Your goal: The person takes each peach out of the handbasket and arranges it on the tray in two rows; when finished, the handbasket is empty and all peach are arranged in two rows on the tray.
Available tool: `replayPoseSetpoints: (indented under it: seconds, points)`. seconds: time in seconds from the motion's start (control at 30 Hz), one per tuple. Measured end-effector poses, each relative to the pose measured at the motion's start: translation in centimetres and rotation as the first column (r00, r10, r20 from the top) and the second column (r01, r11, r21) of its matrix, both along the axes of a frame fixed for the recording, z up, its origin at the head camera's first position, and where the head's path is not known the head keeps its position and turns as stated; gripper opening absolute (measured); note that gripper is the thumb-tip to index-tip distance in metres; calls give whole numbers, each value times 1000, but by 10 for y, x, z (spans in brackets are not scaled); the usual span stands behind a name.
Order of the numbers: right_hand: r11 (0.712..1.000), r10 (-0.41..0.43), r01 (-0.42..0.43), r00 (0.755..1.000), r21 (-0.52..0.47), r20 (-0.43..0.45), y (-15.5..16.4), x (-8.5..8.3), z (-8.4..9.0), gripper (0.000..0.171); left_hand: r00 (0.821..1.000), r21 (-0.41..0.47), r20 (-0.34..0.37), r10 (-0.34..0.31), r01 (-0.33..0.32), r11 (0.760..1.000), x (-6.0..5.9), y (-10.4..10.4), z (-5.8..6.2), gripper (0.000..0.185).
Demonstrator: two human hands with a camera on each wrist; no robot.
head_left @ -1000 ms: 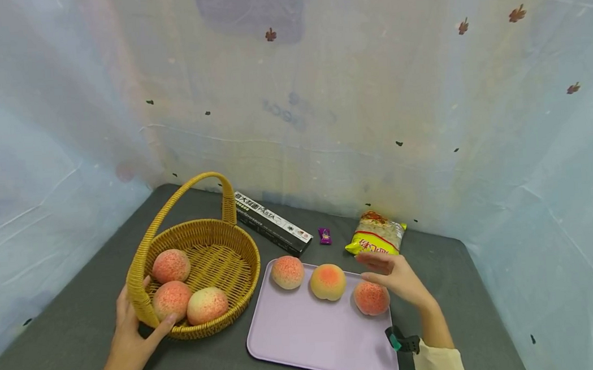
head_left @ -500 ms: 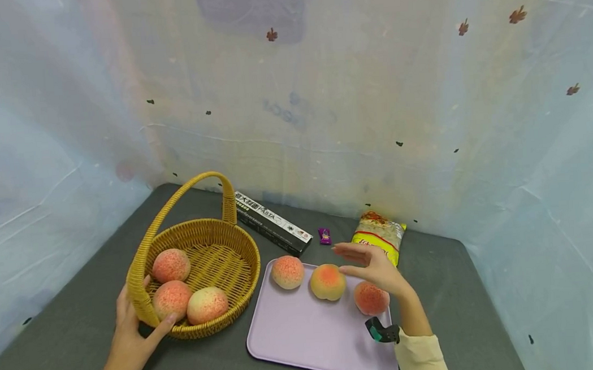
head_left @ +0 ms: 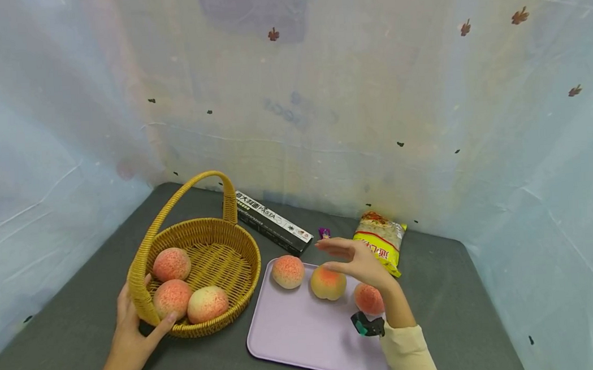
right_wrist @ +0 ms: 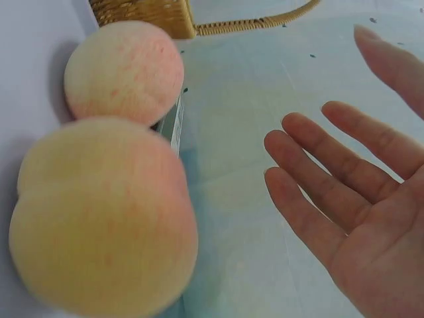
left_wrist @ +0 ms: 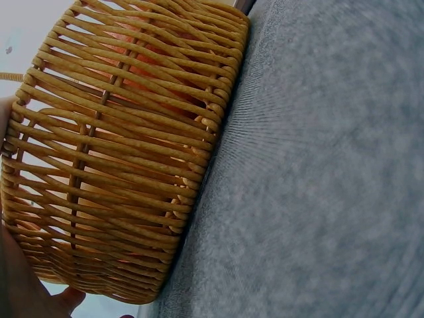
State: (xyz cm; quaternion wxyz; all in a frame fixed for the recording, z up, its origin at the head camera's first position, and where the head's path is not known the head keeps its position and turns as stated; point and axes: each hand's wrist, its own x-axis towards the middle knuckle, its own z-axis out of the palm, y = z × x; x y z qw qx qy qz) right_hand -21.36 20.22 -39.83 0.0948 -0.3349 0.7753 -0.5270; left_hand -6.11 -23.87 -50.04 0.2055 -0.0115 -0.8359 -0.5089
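Resting midway along the far edge of the lilac tray (head_left: 306,337), the middle peach (head_left: 328,285) is sitting just below your right hand (head_left: 354,260). You are keeping that hand wide, the thumb standing well apart from the fingers, and the right wrist view is showing a gap between the fingertips and the fruit. On the same tray, the left peach (head_left: 288,272) is lying near the far left corner; the right peach (head_left: 368,298) is lying near the far right corner, partly hiding behind your right arm.

Just beside the tray's left edge, a wicker basket (head_left: 220,263) is standing toward the table's left edge, its handle (head_left: 161,221) arching overhead. Your left hand (head_left: 129,336) is gripping its near left side, the thumb lying over the rim. Inside, two red peaches (head_left: 172,299) and a paler peach (head_left: 207,304) are clustering toward that hand.

Farther out, a pasta box (head_left: 273,223) is lying slantwise near the far edge of the table (head_left: 452,311). A purple sweet (head_left: 324,232) is showing past your right fingertips, and a yellow bag (head_left: 381,239) is lying toward the far right corner. You are wearing a black band (head_left: 368,325) and a cream sleeve (head_left: 405,345) on your right arm. Behind everything, a pale sheet (head_left: 291,95) is hanging.
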Motion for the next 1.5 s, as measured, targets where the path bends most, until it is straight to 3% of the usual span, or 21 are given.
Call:
replayPoseSetpoints:
  seconds: [0.43,0.83,1.5]
  points:
    - [992,111,-111,994,-53,9,-42,-8,4,47,1000,7,-19,-2,2,1000,-2,0,-1,92]
    - [989,148,-147,989,-27,18,-73,-11,8,47,1000,7,11,1,-1,1000,-1,-1,-2,89]
    - [970,239,-239,971,-40,0,-117,-18,13,47,999,16,-48,-9,10,1000,-3,-1,-5,92]
